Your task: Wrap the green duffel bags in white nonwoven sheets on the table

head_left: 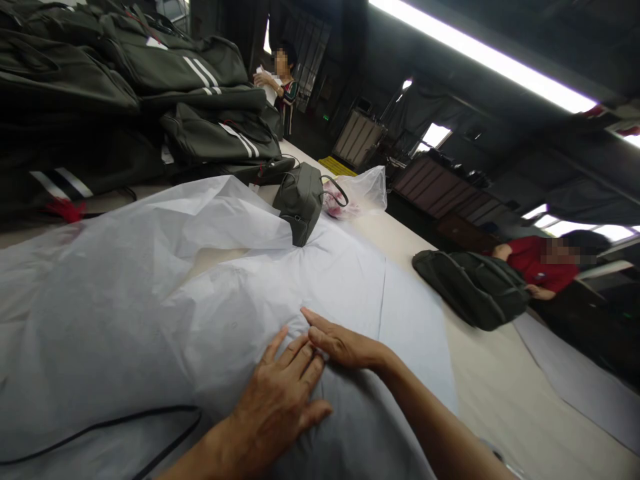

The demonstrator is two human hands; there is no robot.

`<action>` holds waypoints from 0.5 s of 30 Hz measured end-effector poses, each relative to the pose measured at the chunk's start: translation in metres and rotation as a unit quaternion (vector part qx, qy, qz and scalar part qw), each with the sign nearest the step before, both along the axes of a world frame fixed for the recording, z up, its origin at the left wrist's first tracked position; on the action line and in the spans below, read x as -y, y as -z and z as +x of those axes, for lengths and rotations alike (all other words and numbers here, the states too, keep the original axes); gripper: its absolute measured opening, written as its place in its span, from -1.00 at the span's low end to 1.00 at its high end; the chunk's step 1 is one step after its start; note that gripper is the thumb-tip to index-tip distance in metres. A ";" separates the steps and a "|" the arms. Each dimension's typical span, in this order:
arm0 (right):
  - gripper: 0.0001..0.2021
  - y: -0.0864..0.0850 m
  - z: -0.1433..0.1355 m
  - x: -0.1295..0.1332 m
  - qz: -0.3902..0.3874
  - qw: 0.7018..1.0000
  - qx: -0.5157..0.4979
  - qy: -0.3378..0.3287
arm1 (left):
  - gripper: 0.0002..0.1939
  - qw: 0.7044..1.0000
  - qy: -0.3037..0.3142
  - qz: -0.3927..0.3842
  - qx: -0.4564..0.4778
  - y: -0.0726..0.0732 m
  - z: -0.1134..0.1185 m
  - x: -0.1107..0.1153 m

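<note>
A large pale translucent plastic sheet point(120, 300) lies over a bulky, rounded shape in front of me, with a dark patch showing near my wrists. My left hand point(280, 397) rests flat on the sheet, fingers spread. Touching or nearly touching its fingertips, my right hand point(337, 340) lies on the same surface with its fingers stretched out, holding nothing. A small dark green bag point(300, 200) with a looped handle stands on the far edge of the sheet. A black cord point(145, 413) curves across the lower left.
Dark bags with white stripes point(165, 67) are piled at the upper left. A clear plastic bag point(365, 190) sits on the pale table point(480, 373). At the right, a person in red point(533, 263) handles a dark bag point(475, 287). Another person point(285, 87) stands farther back.
</note>
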State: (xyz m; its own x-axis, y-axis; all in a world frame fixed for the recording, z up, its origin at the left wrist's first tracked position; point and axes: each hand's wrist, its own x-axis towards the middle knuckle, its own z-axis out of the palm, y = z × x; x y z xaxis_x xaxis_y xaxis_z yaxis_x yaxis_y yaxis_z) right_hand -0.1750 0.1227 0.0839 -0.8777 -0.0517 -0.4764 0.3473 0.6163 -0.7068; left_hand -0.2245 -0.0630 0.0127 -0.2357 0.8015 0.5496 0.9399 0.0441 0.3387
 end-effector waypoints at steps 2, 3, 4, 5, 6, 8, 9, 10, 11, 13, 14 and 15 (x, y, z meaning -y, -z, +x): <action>-0.12 0.000 -0.001 -0.008 0.008 1.000 0.000 0.026 | -0.48 1.000 0.005 -0.011 -0.003 -0.002 -0.002 -0.001; -0.12 -0.001 0.000 -0.013 0.022 0.998 -0.005 0.055 | -0.47 1.000 0.005 -0.013 -0.001 -0.003 -0.002 -0.002; -0.12 -0.003 0.004 -0.016 0.041 0.995 -0.015 0.087 | -0.46 1.000 0.006 -0.016 0.002 -0.003 -0.003 -0.003; -0.13 -0.005 0.008 -0.018 0.059 0.991 -0.027 0.113 | -0.44 1.000 0.010 -0.019 0.003 -0.003 -0.004 -0.005; -0.15 -0.005 0.014 -0.018 0.071 0.989 -0.037 0.127 | -0.42 1.000 0.014 -0.020 0.002 -0.003 -0.005 -0.006; -0.19 -0.001 0.025 -0.010 0.081 0.988 -0.047 0.121 | -0.40 1.000 0.021 -0.010 -0.004 -0.005 -0.007 -0.007; -0.21 0.003 0.030 -0.006 0.083 0.989 -0.047 0.113 | -0.42 1.000 0.023 -0.001 -0.009 -0.007 -0.009 -0.005; -0.21 0.006 0.035 -0.002 0.088 0.988 -0.049 0.114 | -0.44 0.999 0.027 0.013 -0.015 -0.010 -0.010 -0.001; -0.20 0.008 0.039 0.001 0.096 0.985 -0.060 0.131 | -0.48 0.999 0.035 0.032 -0.019 -0.012 -0.011 0.005; -0.19 0.005 0.049 -0.002 0.116 0.967 -0.102 0.201 | -0.61 0.995 0.071 0.075 -0.008 -0.015 -0.008 0.024; -0.18 0.001 0.057 -0.006 0.122 0.954 -0.125 0.245 | -0.67 0.991 0.102 0.089 0.016 -0.012 -0.005 0.036; -0.19 -0.006 0.067 -0.012 0.126 0.938 -0.145 0.288 | -0.72 0.985 0.138 0.089 0.056 -0.006 0.001 0.050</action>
State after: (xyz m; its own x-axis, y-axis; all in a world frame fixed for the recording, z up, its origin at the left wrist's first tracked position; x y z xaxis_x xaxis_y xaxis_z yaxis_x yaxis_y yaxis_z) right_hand -0.1081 0.1350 0.0896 -0.8205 0.5527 -0.1458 0.4888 0.5462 -0.6803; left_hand -0.2235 -0.1125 0.0182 -0.0889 0.7368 0.6702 0.8643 -0.2774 0.4196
